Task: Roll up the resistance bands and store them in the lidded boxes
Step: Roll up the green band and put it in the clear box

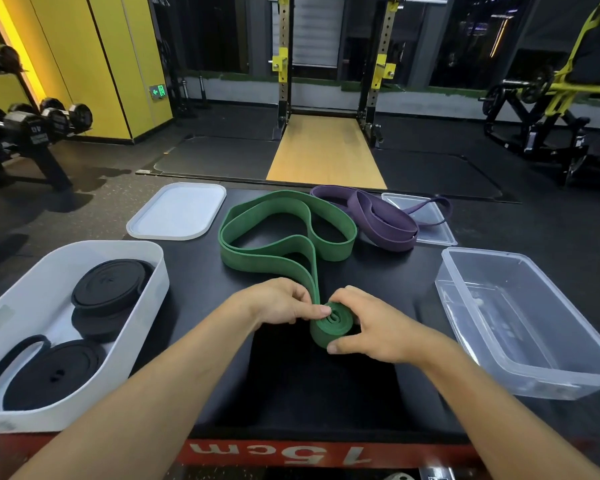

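- On the far left is a white box (160, 268). It has black rolled bands (111, 285) lying in it.
- Behind it, a white lid (177, 211) lies flat on the black table (291, 382).
- The left hand (278, 303) pinches the green band (274, 261) between thumb and fingers, right where the band meets the roll.
- The green roll (333, 323) sits on the table between the two hands and touches both. It is small. Most of the band lies loose in big loops behind the hands.
- I think this step is the rolling, and there is a lot left to roll.
- To do it well, the left hand should feed the band in flat and a bit tight. The edges should line up, so the roll does not turn into a cone.
- The right hand (378, 327) is curled round the roll, with its thumb on the near side. It should turn the roll slowly and not let go, or the roll may spring open.
- Farther right at the back, a purple band (385, 223) lies in a loose heap, partly on a clear lid (433, 233).
- On the far right is a clear box (471, 327) with no band in it. It is near the right hand.
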`<state>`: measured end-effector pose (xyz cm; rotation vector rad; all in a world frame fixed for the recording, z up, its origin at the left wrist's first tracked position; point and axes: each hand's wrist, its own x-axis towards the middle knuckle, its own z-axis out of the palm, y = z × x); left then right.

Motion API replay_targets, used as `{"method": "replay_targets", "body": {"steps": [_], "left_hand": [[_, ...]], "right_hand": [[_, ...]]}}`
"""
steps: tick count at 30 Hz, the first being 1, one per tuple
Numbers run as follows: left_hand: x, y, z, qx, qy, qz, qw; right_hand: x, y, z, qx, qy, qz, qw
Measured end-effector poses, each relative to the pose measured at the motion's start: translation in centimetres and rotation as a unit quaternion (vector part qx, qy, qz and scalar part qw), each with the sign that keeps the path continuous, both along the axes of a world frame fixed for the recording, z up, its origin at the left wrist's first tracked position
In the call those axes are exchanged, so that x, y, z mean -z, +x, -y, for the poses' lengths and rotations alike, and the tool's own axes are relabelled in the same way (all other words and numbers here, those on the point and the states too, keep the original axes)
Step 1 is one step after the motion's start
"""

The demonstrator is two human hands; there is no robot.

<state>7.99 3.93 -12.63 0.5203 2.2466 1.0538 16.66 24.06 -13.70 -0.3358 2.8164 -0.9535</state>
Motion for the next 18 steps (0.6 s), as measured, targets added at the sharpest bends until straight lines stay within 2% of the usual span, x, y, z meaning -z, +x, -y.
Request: {"method": "replay_targets", "body": {"steps": [3,6,8,10,14,18], "left_hand": [[-0.2,-0.1,-0.2,-0.011,0.023,0.014,1.000],[0.3,-0.3,-0.3,-0.021,0.044,0.021,0.999],[0.5,-0.2,-0.1,-0.024,0.057,0.021,0.998],[1.0,0.0,0.3,-0.021,0.076,0.015,0.997],[3.0,1.1,0.7,-0.039,0.105,-0.050,0.992],[3.1,1.8,0.8,-0.056,0.112,-0.054,0.991]], "right_hand": [[0.2,0.9,0.9,0.061,0.022,-0.036,0.997],[0.6,2.2,3.1,0.203,0.046,-0.068,0.976],[0.9,2.4,4.3,0.240,0.055,-0.094,0.965],[1.1,2.3,4.5,0.233,0.056,-0.112,0.964],[0.8,2.1,3.4,0.191,0.055,-0.096,0.975],[0.3,1.7,2.6,0.143,0.049,-0.069,0.986]]}}
